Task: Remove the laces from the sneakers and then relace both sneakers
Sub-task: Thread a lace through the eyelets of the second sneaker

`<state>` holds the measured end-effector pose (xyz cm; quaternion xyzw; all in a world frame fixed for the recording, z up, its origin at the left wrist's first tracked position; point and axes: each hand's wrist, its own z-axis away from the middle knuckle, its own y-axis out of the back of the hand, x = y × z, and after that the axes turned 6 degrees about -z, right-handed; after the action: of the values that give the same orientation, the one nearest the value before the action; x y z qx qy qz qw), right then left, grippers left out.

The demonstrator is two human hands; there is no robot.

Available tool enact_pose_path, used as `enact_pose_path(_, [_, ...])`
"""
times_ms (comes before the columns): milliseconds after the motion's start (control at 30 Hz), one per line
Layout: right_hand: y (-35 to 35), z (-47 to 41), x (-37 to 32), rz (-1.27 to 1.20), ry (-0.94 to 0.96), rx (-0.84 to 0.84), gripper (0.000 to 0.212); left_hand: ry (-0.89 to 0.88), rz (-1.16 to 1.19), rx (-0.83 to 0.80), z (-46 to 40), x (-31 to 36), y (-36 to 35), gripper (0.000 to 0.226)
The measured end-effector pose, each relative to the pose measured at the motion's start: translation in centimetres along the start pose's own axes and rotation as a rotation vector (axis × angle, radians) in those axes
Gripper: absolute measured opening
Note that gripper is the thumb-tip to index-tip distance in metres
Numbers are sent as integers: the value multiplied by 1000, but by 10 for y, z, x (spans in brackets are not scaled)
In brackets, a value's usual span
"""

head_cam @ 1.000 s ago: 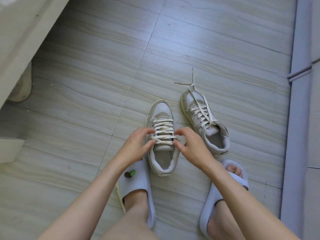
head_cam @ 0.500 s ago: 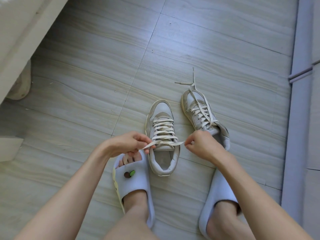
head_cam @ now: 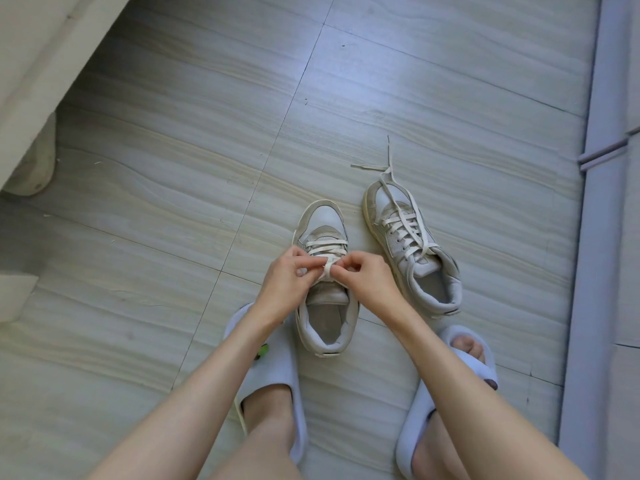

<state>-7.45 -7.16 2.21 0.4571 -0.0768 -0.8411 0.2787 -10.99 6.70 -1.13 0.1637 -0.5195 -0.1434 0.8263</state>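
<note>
Both hands meet over the tongue of the near sneaker (head_cam: 325, 289). The left hand (head_cam: 282, 284) and the right hand (head_cam: 369, 280) each have thumb and fingertips pinched together on the lace (head_cam: 328, 268), which bunches into a short fold between them, just above the upper eyelets. The two hands are equally near the fold and almost touch across it.

The near sneaker lies with its long axis running away from the person, toe pointing to the far side of the floor (head_cam: 173, 202), heel opening toward the slippers (head_cam: 273, 386). The lace rows cross that axis at right angles; those beyond the hands are still threaded. Judged from this, the pull needed to free the lace runs back toward the heel or out to either side.

The second sneaker (head_cam: 410, 247) stands just to the right, toe angled away and slightly left, its lace loosened with both ends trailing on the floor beyond the toe.

No brand, label or readable writing shows on either sneaker.
</note>
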Motion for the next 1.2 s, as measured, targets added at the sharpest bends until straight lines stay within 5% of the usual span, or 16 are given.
enact_pose_path(333, [15,-5,-14,14,-74,-317,28,-125,76,-39,1,3,4,16])
enact_pose_path(733, [15,-1,0,35,-7,-273,25,-374,-403,-262,-8,3,10,4])
enact_pose_path(1200, [12,0,6,29,75,-168,20,-242,-182,-158,-7,1,11,8])
